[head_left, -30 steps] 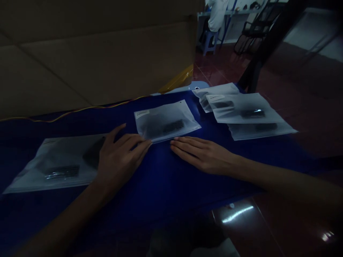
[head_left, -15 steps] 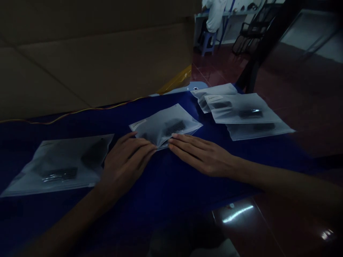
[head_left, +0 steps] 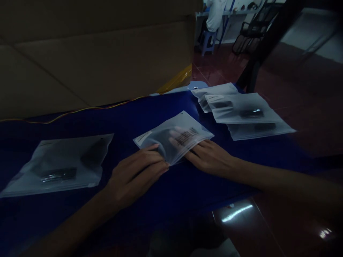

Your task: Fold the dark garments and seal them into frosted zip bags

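Observation:
A frosted zip bag (head_left: pixel 160 132) with a white label and dark printed lines is in front of me, its near edge lifted and bulging. My left hand (head_left: pixel 140 169) pinches that near edge at its left corner. Stretched out, the fingers of my right hand (head_left: pixel 206 153) show through the plastic; whether they are inside the bag or beneath it, I cannot tell. To the left of my left hand lies another frosted zip bag (head_left: pixel 64 153) with dark contents, flat on the blue table surface (head_left: pixel 128 117).
Several similar frosted bags (head_left: pixel 241 103) overlap at the right end of the table. A large cardboard box (head_left: pixel 107 64) stands along the back, with a thin yellow and red wire (head_left: pixel 104 107) before it. Beyond, a person (head_left: pixel 214 16) sits on a blue stool (head_left: pixel 207 43).
The bag has shifted right and toward me, and its near edge has risen. My right hand's fingers have slid from its edge to behind the film. My left hand moved right with it.

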### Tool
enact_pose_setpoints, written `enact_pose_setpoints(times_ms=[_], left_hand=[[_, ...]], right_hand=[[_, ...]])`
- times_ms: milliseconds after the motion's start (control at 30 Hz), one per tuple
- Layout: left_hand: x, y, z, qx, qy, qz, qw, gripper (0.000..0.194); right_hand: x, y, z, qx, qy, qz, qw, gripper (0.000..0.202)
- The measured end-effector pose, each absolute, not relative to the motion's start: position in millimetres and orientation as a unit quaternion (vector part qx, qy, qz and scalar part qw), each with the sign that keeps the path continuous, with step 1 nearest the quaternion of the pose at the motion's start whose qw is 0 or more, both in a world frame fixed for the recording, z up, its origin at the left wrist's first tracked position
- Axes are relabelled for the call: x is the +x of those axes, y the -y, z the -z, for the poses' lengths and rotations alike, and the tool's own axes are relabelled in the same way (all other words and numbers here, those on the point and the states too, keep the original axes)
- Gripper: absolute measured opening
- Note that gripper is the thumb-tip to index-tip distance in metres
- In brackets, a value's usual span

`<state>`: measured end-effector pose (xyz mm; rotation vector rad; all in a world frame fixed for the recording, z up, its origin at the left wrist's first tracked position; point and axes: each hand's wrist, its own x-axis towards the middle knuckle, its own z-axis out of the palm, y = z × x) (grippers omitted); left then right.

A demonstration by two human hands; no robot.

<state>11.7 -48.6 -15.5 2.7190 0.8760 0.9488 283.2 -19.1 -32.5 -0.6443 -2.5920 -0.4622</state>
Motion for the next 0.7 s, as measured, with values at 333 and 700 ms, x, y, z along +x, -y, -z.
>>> enact_pose_setpoints(times_ms=[333,700], left_hand=[[20.5,44.5,24.8,0.913,-0.335,-0.23,-0.017,0.045],[-2.2,29.4,32.9,0.934,-0.319,-0.134,0.085,0.078]], right_hand=[[285.4,15.5,34.7,-0.225,0.905,0.256,0.255,0.025],[283.5,15.4,30.2,-0.042,0.919,0.186,0.344,0.012]])
